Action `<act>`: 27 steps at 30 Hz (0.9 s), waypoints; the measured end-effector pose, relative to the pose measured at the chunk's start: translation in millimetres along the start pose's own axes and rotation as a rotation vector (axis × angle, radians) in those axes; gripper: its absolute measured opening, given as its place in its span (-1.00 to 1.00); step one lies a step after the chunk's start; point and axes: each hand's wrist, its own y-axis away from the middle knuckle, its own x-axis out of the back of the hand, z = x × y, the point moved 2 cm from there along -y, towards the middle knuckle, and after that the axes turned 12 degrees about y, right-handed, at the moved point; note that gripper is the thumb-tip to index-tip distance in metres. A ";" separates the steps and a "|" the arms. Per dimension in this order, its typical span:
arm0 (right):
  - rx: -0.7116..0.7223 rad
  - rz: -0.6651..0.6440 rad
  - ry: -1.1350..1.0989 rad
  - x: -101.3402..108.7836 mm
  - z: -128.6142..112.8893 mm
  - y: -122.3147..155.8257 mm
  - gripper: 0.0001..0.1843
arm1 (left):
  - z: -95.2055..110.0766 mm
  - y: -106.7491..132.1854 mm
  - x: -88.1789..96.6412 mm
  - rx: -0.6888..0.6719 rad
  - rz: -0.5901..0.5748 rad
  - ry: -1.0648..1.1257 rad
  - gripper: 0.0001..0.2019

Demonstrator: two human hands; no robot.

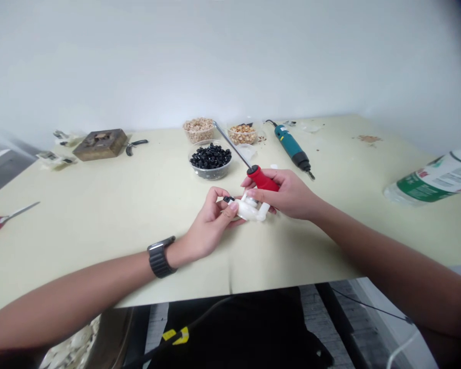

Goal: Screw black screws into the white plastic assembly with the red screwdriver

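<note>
A pale counter (138, 197) runs back to a plain wall. At its right lies a white-and-green bottle (430, 180); at back left sits a worn box (100, 145). Two bare hands meet near the front: the left grip (211, 225) pinches a white moulded piece, and the right grip (292, 195) is closed around a red-handled tool (262, 179) while its fingertips also steady that piece. A teal rotary tool (289, 146) rests beyond the right hand. Ahead stands a clear bowl of black bits (210, 174), with two smaller tubs behind it. The white piece (248, 210), stubby-armed, is held up between both hands, a small black part (228, 199) at its left end.

The likeliest mishap is a slip: the right grip shares its fingers between tool and piece, so either could drop. Turning the wrist could also sweep the long shaft, which points away over the counter, into the bowls, spilling them.

The counter's front edge is near, just below the hands, so a dropped part might roll off. Bowls crowd the space ahead; there is more room to either side.
</note>
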 end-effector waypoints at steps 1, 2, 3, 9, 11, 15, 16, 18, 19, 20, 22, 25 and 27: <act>0.007 0.005 0.009 0.6 -0.5 0.3 -0.54 | 0.0 0.3 -0.3 -0.008 -0.007 0.001 -0.52; 0.012 0.008 0.016 1.2 -0.7 0.4 -0.54 | -0.1 0.5 -0.3 -0.014 -0.013 0.004 -0.54; 0.019 0.010 0.019 1.7 -0.8 0.6 -0.54 | -0.4 0.6 -0.1 -0.020 -0.015 0.008 -0.56; 0.039 0.021 0.010 2.3 -2.3 1.3 -0.52 | -2.6 1.1 2.2 -0.033 -0.006 0.046 -0.57; 0.039 0.023 -0.002 2.7 -3.3 1.3 -0.51 | -2.2 2.0 2.6 -0.030 0.006 0.051 -0.56; 0.044 -0.019 -0.038 3.5 -4.8 0.7 -0.52 | -0.8 4.2 2.8 -0.016 0.026 0.071 -0.55; 0.043 -0.032 -0.049 3.7 -4.6 0.5 -0.54 | -0.6 4.6 2.4 -0.012 0.024 0.080 -0.55; 0.041 -0.046 -0.076 3.8 -3.7 0.1 -0.55 | -0.2 5.3 1.2 -0.012 0.015 0.097 -0.56; 0.039 -0.049 -0.088 3.8 -3.1 0.0 -0.55 | 0.1 5.5 0.3 -0.016 0.007 0.098 -0.56; 0.035 -0.049 -0.098 3.9 -2.6 -0.1 -0.54 | 0.4 5.5 -0.6 -0.023 -0.002 0.088 -0.57; 0.025 -0.037 -0.115 4.4 -2.0 0.2 -0.51 | 1.6 4.9 -2.3 -0.056 -0.027 0.041 -0.60; 0.021 -0.019 -0.135 6.0 -2.8 1.1 -0.47 | 3.9 2.4 -2.7 -0.152 -0.054 -0.028 -0.64; 0.031 -0.019 -0.140 7.1 -4.0 1.9 -0.46 | 4.6 0.5 -1.2 -0.206 -0.062 -0.056 -0.63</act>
